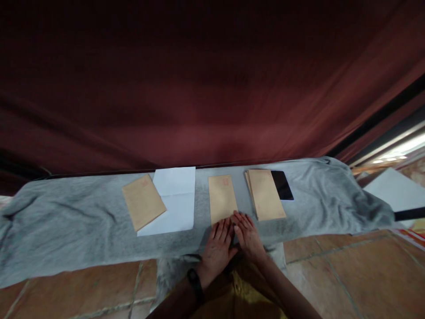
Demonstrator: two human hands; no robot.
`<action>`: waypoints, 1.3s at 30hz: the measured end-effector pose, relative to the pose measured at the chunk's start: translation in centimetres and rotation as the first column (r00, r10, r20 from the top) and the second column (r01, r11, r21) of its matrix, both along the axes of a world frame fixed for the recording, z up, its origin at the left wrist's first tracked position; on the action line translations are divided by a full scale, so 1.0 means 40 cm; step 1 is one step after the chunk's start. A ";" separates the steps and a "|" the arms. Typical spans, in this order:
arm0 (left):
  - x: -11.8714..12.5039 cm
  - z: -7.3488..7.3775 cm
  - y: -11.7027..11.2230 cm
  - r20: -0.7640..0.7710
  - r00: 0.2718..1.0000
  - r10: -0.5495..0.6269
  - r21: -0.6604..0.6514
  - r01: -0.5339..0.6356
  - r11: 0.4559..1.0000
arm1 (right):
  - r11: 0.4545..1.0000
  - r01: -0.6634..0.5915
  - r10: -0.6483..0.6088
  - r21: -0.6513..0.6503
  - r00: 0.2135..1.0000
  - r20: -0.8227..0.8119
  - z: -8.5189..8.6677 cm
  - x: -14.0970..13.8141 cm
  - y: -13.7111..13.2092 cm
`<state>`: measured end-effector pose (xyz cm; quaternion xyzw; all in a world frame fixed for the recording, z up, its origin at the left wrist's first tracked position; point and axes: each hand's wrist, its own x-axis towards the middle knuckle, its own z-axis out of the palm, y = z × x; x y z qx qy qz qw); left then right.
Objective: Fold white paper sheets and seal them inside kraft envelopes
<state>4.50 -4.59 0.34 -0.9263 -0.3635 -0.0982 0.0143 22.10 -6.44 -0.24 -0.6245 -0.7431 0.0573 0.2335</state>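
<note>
A brown paper envelope (222, 197) with a small red printed mark near its top lies flat in the middle of the grey cloth. My left hand (217, 246) rests on its near end with the fingers stretched out flat. Close beside it, my right hand (247, 235) lies at the near right corner, fingers extended and thumb next to the left hand. Together the hands hide the envelope's near edge. To the right is a small stack of brown envelopes (267, 195). Another brown envelope (144, 201) lies tilted at the left, partly over a creased white sheet (177, 199).
A dark phone (282, 185) sticks out from behind the right stack. The grey cloth (76, 221) covers a long narrow surface with a dark red fabric wall (212, 110) behind it. Tiled floor (358, 270) shows below. A white panel (398, 190) stands at the far right.
</note>
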 end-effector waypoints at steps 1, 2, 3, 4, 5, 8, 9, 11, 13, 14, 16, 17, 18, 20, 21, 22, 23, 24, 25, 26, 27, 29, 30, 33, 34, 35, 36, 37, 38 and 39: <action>0.008 0.001 0.001 -0.003 1.000 0.009 0.001 -0.009 1.000 | 1.000 -0.009 0.010 -0.016 1.000 0.018 0.002 -0.004 0.015; 0.016 0.001 0.003 -0.005 1.000 0.016 0.000 -0.016 1.000 | 0.999 -0.017 0.018 -0.032 0.999 0.039 0.003 -0.008 0.033; 0.023 0.002 0.006 -0.004 1.000 0.022 -0.004 -0.022 1.000 | 0.999 -0.020 0.022 -0.046 0.998 0.059 0.004 -0.011 0.052; 0.029 0.002 0.009 -0.003 1.000 0.026 -0.009 -0.026 1.000 | 0.998 -0.022 0.026 -0.056 0.996 0.080 0.004 -0.013 0.074; 0.033 0.001 0.012 -0.003 1.000 0.029 -0.015 -0.029 0.999 | 0.998 -0.022 0.028 -0.062 0.995 0.099 0.003 -0.014 0.096; 0.041 0.001 0.019 -0.003 0.999 0.034 -0.021 -0.034 0.999 | 0.998 -0.019 0.027 -0.056 0.989 0.144 -0.003 -0.010 0.167; 0.042 0.001 0.020 -0.001 0.999 0.036 -0.018 -0.036 0.999 | 0.999 -0.007 0.014 -0.048 0.988 0.152 -0.005 -0.008 0.189; 0.043 0.003 0.021 0.007 0.999 0.036 -0.010 -0.036 0.999 | 0.999 0.030 -0.025 -0.030 0.986 0.165 -0.008 -0.004 0.228; 0.045 0.006 0.022 0.013 0.999 0.034 -0.002 -0.034 0.999 | 0.998 0.057 -0.053 -0.014 0.982 0.180 -0.010 -0.003 0.256; 0.046 0.007 0.022 0.013 0.999 0.034 0.001 -0.034 0.999 | 0.998 0.066 -0.063 -0.008 0.980 0.187 -0.011 -0.003 0.267; 0.049 0.009 0.022 0.007 0.999 0.038 0.008 -0.038 0.999 | 0.997 0.082 -0.081 0.004 0.977 0.197 -0.012 -0.006 0.279; 0.050 0.010 0.022 0.002 0.999 0.040 0.010 -0.040 0.999 | 0.996 0.091 -0.092 0.010 0.976 0.198 -0.012 -0.007 0.282; 0.051 0.010 0.022 -0.002 0.999 0.044 0.012 -0.044 0.999 | 0.995 0.099 -0.100 0.015 0.975 0.198 -0.013 -0.009 0.283; 0.052 0.009 0.021 -0.006 0.999 0.045 0.012 -0.045 0.999 | 0.994 0.103 -0.107 0.026 0.975 0.196 -0.016 -0.012 0.281; 0.052 0.008 0.021 -0.005 0.999 0.044 0.013 -0.044 0.999 | 0.994 0.106 -0.110 0.031 0.975 0.191 -0.017 -0.013 0.278; 0.051 0.007 0.020 -0.005 0.999 0.043 0.013 -0.043 0.999 | 0.993 0.110 -0.115 0.034 0.976 0.184 -0.019 -0.014 0.275; 0.051 0.007 0.020 -0.003 0.999 0.043 0.015 -0.043 0.999 | 0.992 0.118 -0.123 0.038 0.977 0.174 -0.020 -0.015 0.272; 0.051 0.006 0.020 -0.002 0.999 0.041 0.016 -0.041 0.999 | 0.991 0.128 -0.133 0.041 0.978 0.161 -0.021 -0.015 0.268; 0.050 0.006 0.020 -0.002 0.999 0.039 0.018 -0.039 0.999 | 0.989 0.140 -0.144 0.042 0.979 0.145 -0.021 -0.013 0.263; 0.050 0.006 0.020 -0.002 0.999 0.038 0.019 -0.038 0.999 | 0.988 0.150 -0.154 0.042 0.980 0.126 -0.021 -0.012 0.256; 0.050 0.005 0.020 -0.002 0.999 0.036 0.020 -0.036 0.999 | 0.987 0.156 -0.160 0.041 0.982 0.102 -0.022 -0.010 0.247; 0.049 0.003 0.021 -0.007 1.000 0.029 0.015 -0.029 0.999 | 0.988 0.149 -0.150 0.030 0.988 0.037 -0.023 -0.006 0.219; 0.048 0.001 0.022 -0.013 1.000 0.023 0.008 -0.023 1.000 | 0.990 0.137 -0.136 0.023 0.991 -0.006 -0.024 -0.005 0.200; 0.046 -0.006 0.023 -0.044 0.999 -0.003 -0.026 0.002 1.000 | 0.997 0.082 -0.081 -0.001 0.986 -0.144 -0.030 -0.012 0.118; 0.045 -0.009 0.022 -0.056 0.998 -0.017 -0.039 0.015 0.999 | 0.998 0.064 -0.065 -0.010 0.982 -0.177 -0.031 -0.017 0.086; 0.044 -0.012 0.022 -0.067 0.997 -0.028 -0.050 0.025 0.998 | 0.999 0.048 -0.051 -0.021 0.979 -0.196 -0.031 -0.022 0.054; 0.044 -0.013 0.021 -0.077 0.996 -0.038 -0.059 0.033 0.998 | 0.999 0.024 -0.030 -0.034 0.980 -0.197 -0.029 -0.028 0.022; 0.044 -0.014 0.019 -0.087 0.995 -0.044 -0.065 0.038 0.997 | 0.999 0.001 -0.010 -0.048 0.983 -0.181 -0.025 -0.033 -0.006; 0.044 -0.014 0.018 -0.095 0.994 -0.045 -0.068 0.039 0.997 | 0.998 -0.016 0.006 -0.060 0.988 -0.151 -0.020 -0.038 -0.031; 0.045 -0.012 0.017 -0.102 0.994 -0.043 -0.070 0.036 0.997 | 0.997 -0.028 0.020 -0.070 0.994 -0.109 -0.014 -0.041 -0.052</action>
